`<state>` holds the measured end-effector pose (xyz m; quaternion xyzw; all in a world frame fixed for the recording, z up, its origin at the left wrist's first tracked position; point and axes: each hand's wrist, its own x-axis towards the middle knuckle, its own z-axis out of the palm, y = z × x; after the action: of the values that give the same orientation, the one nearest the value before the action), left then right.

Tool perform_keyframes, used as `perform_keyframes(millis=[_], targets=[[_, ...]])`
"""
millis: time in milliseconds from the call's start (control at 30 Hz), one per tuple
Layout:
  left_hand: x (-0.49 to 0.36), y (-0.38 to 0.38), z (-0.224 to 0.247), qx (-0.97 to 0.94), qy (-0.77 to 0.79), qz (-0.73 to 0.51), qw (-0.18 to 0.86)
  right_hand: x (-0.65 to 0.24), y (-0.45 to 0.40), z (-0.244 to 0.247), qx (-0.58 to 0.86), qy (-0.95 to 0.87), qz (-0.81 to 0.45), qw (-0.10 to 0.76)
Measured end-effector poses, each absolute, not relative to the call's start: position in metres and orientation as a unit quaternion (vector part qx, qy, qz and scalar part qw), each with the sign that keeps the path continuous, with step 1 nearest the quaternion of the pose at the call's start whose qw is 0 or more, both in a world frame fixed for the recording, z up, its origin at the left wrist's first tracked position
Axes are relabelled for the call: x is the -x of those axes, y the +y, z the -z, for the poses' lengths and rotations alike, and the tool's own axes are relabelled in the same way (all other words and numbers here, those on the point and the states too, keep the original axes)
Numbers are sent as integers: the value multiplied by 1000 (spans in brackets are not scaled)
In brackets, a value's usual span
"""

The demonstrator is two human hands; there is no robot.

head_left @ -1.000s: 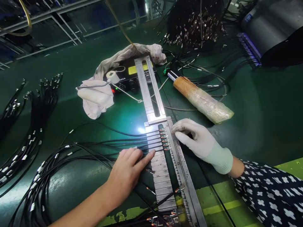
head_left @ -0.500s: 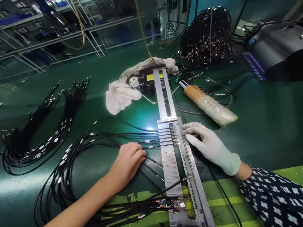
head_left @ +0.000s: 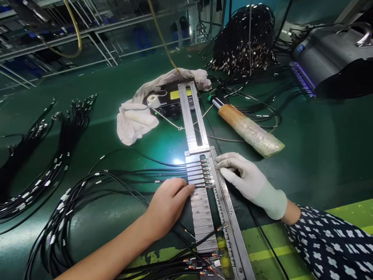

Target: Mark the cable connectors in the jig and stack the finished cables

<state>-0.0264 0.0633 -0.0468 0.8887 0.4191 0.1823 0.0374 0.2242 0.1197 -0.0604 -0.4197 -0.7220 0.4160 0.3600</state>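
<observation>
A long slotted metal fixture (head_left: 201, 217) runs away from me across the bench. Several black cables (head_left: 163, 170) lie side by side in its upper grooves, their coloured wire ends and small metal connectors (head_left: 207, 171) over the slot. My bare left hand (head_left: 171, 206) pinches one more black cable at the fixture's left edge, just below that row. Its fingers partly hide the cable. On the other side, my white-gloved right hand (head_left: 246, 177) has bent fingers and thumb against the fixture's right rail (head_left: 230, 210), holding it at the edge.
Loose cable ends (head_left: 201, 262) lie across the fixture's near end. Bundled cables (head_left: 77, 128) sit at left, with a larger pile (head_left: 244, 42) at the back. A black box (head_left: 171, 105) with cloth, a wrapped handle (head_left: 250, 130) and a grey machine (head_left: 335, 58) stand beyond.
My left hand has moved right to the fixture's grooves, and one more connector now shows at the bottom of the row. My right hand keeps its place on the rail. The view has shifted slightly.
</observation>
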Motion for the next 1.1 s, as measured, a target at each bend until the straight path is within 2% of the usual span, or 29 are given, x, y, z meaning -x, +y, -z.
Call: perform_keyframes(millis=[100, 367, 567, 767, 967, 1100], targets=[[28, 64, 47, -892, 412, -183, 30, -224, 120, 59, 424, -717, -422, 358], [34, 65, 48, -899, 378, -194, 110, -227, 119, 59, 427, -722, -421, 344], [37, 61, 49, -904, 364, -190, 120, -235, 96, 58, 398, -824, -303, 266], [38, 63, 52, -888, 366, -203, 192, -238, 96, 60, 364, -847, -274, 272], [43, 51, 50, -878, 432, -168, 118, -239, 100, 62, 355, -848, -275, 282], [41, 44, 55, -892, 421, -131, 103, -236, 104, 62, 362, -839, -287, 289]])
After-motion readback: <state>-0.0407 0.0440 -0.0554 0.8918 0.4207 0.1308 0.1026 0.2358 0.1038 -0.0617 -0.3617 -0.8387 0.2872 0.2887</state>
